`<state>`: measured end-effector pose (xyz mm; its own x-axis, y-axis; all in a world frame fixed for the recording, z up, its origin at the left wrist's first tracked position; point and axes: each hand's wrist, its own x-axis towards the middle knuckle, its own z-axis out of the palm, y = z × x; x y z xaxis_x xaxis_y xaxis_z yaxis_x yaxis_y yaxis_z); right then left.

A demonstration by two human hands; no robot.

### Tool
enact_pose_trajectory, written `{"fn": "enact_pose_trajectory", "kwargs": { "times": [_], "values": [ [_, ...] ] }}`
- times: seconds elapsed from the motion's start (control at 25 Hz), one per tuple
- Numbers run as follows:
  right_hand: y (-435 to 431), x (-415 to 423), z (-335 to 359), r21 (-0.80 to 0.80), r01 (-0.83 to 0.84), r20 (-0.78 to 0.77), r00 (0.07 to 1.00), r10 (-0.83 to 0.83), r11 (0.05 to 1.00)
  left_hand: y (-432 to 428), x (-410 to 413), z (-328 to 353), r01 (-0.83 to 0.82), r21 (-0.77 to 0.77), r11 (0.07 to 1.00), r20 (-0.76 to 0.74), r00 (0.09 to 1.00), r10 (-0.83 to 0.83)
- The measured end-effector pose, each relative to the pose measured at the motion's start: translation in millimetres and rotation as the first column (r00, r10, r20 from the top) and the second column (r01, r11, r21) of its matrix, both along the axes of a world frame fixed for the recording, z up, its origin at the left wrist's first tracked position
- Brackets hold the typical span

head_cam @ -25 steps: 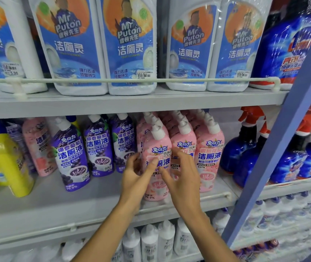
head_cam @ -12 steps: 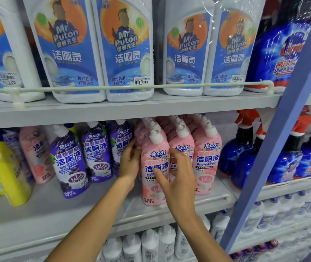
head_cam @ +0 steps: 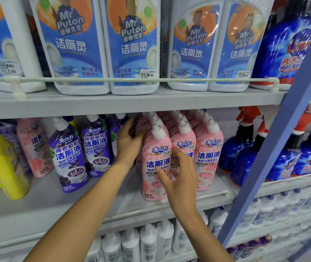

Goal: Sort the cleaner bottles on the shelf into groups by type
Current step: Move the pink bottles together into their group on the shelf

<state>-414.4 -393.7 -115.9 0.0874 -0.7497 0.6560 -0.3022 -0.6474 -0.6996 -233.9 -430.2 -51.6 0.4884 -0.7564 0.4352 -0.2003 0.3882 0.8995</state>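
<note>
Two bare hands work at the grey metal shelf (head_cam: 37,205). The left hand (head_cam: 130,144) has slid off the front pink plastic cleaner bottle (head_cam: 151,154) and gone farther in along the pink rows' left side, beside the purple plastic cleaner bottles (head_cam: 94,146). Its fingertips are hidden, so whether it grips anything cannot be told. The right hand (head_cam: 179,180) stays spread on the front bottle's label. The pink group seems nearly gathered.

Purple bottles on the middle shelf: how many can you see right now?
3: front purple bottle left of centre; second purple bottle just right of it; third purple bottle partly behind the left hand. More may be hidden behind.
</note>
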Motion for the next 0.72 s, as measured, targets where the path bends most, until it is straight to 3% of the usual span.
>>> {"fn": "enact_pose_trajectory", "kwargs": {
  "times": [0.28,0.4,0.72],
  "values": [
    [0,0,3,0.011,0.011,-0.019,1.0,-0.011,1.0,-26,16,29,-0.084,0.071,0.994,0.182,0.981,0.07],
    [1,0,3,0.016,0.017,-0.023,1.0,-0.017,1.0,-35,15,39,-0.046,0.165,0.985,0.162,0.987,0.019],
    [5,5,6,0.022,0.084,-0.022,0.996,-0.083,0.996,-45,8,37,0.034,0.216,0.976,0.096,0.994,-0.056]
  ]
}}
